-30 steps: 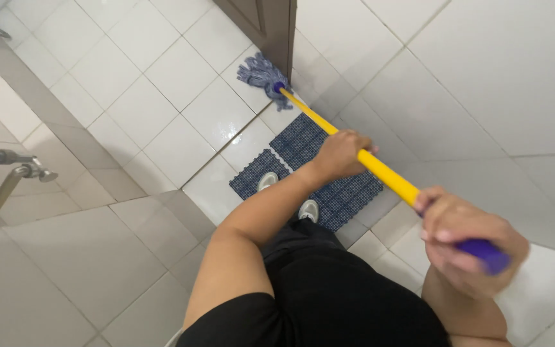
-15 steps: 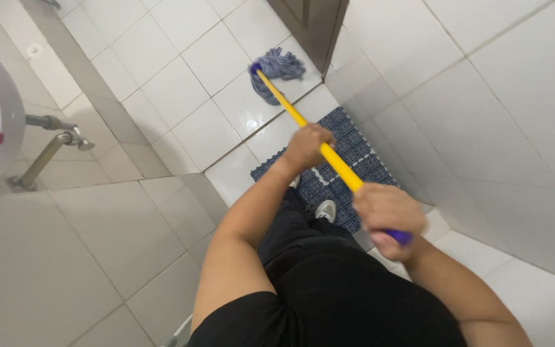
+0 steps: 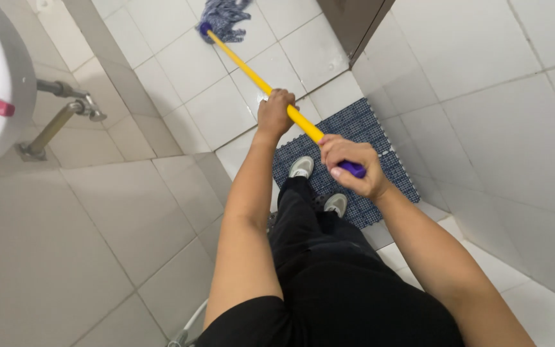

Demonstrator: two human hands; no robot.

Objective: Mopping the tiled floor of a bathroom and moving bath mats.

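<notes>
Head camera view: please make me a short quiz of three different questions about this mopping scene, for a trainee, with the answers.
1. True or false: both hands grip the yellow mop handle.
2. Which hand holds the purple end of the handle? A) left hand B) right hand C) neither
3. Fill in: the person's shoes stand on a dark blue ____.

Key
1. True: the left hand is further down the handle and the right hand is at its top.
2. B.
3. Mat, which lies on the white tiled floor. The blue mop head rests on the tiles beyond it.
</notes>
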